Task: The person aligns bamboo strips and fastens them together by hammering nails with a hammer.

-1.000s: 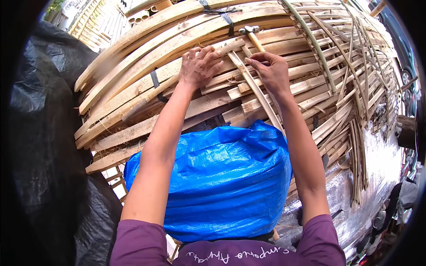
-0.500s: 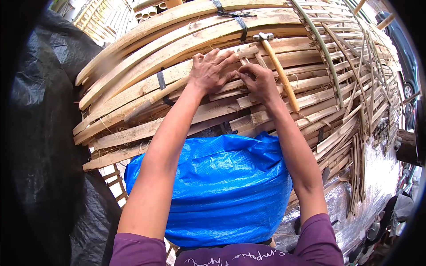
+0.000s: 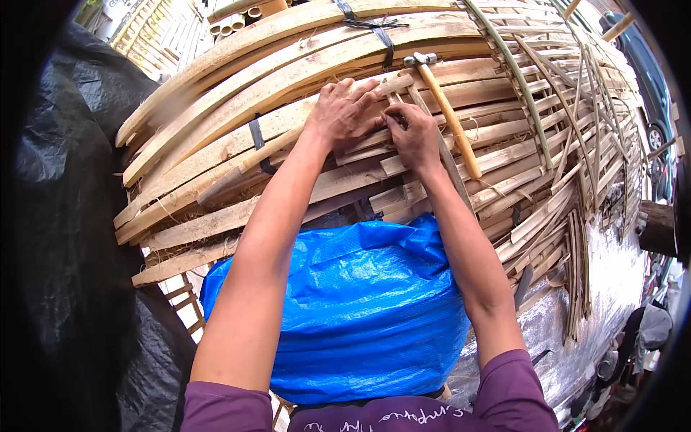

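Observation:
My left hand [image 3: 344,115] lies over the wooden strips, its fingers stretched toward the far side and its thumb near my right fingertips. My right hand [image 3: 414,140] is closed in a pinch just beside it; what sits between its fingertips is too small to make out. Under and beyond both hands, short wood strips [image 3: 396,85] meet at a corner. A thin slat [image 3: 455,173] runs down past my right wrist. To its right rests a hammer [image 3: 455,126] with a yellow wooden handle and metal head, touched by neither hand.
Long wooden boards [image 3: 194,155] are stacked across the work area, bound with black ties [image 3: 378,29]. A blue tarp [image 3: 367,309] covers what is right before me. Black sheeting [image 3: 72,252] hangs at left; woven bamboo slats [image 3: 561,93] spread to the right.
My right hand has turned slightly, its fingers curling tighter. More of the thin slat beside my right wrist shows. The view has shifted a little; the hammer lies where it was.

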Demonstrator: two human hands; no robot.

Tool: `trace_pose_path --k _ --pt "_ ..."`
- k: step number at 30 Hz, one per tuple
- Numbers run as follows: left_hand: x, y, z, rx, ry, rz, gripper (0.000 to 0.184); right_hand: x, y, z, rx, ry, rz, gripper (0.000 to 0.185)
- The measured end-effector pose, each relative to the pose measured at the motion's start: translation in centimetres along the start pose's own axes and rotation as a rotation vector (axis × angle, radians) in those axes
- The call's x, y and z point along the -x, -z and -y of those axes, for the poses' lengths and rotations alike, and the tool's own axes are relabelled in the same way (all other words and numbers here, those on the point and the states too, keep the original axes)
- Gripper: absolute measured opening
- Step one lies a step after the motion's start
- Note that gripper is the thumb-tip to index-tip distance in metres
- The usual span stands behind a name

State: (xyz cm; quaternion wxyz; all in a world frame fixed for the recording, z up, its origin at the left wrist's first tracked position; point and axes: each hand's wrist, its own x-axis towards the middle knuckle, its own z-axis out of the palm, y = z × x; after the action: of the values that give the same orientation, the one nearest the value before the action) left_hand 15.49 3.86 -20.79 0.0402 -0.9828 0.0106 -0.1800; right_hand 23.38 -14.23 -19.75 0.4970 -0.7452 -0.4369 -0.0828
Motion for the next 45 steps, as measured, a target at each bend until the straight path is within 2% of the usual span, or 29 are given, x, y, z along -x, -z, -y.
trace_pose_path --k 2,9,13,19,21,26,29,31,33,37,40,41,45 --pt "0.0 0.2 -0.2 0.009 0.017 -0.009 0.059 -0.1 -0.2 -0.1 -0.031 -0.108 -0.051 0.009" --pt "-0.1 -0.1 0.1 -0.044 0.038 0.026 0.057 0.1 -1.2 -0.1 -0.017 -0.123 -0.098 0.012" --pt "-0.1 0.9 -0.3 0.006 0.023 0.027 0.060 0.1 -1.7 0.4 -0.050 -0.212 -0.148 0.009" --pt "0.1 0.1 -0.1 -0.024 0.020 -0.022 0.059 0.1 -1.0 0.3 -0.032 -0.142 -0.089 0.008" --pt "0.2 0.0 0.1 -0.030 0.015 -0.039 0.059 -0.1 -0.7 0.0 -0.025 -0.026 -0.070 0.007" --pt "0.1 0.0 0.1 0.017 -0.006 -0.058 0.058 0.2 -0.6 -0.1 -0.031 -0.118 -0.047 0.013" --pt "-0.1 0.4 0.0 0.013 0.005 -0.051 0.057 0.1 -0.6 0.3 -0.083 -0.128 -0.083 0.009" --pt "0.1 0.3 -0.1 0.005 0.015 -0.033 0.057 -0.3 -0.4 0.5 -0.150 -0.239 -0.065 0.016" --pt "0.0 0.3 0.1 0.003 0.012 -0.037 0.058 -0.8 -0.2 1.0 -0.188 -0.257 -0.058 0.018" --pt "-0.1 -0.4 0.2 -0.018 0.020 -0.050 0.061 -3.2 0.4 1.4 -0.171 -0.257 -0.070 0.018" --pt "0.0 -0.5 0.2 -0.025 0.028 -0.049 0.063 -6.2 0.2 -1.4 0.048 -0.184 -0.036 0.020" --pt "0.0 -0.4 0.2 -0.028 0.034 -0.048 0.063 -6.6 0.0 -2.3 -0.024 -0.186 -0.011 0.019" --pt "0.0 0.3 -0.4 -0.003 0.062 0.016 0.063 -7.0 -0.4 -3.7 0.028 -0.134 0.042 0.017"
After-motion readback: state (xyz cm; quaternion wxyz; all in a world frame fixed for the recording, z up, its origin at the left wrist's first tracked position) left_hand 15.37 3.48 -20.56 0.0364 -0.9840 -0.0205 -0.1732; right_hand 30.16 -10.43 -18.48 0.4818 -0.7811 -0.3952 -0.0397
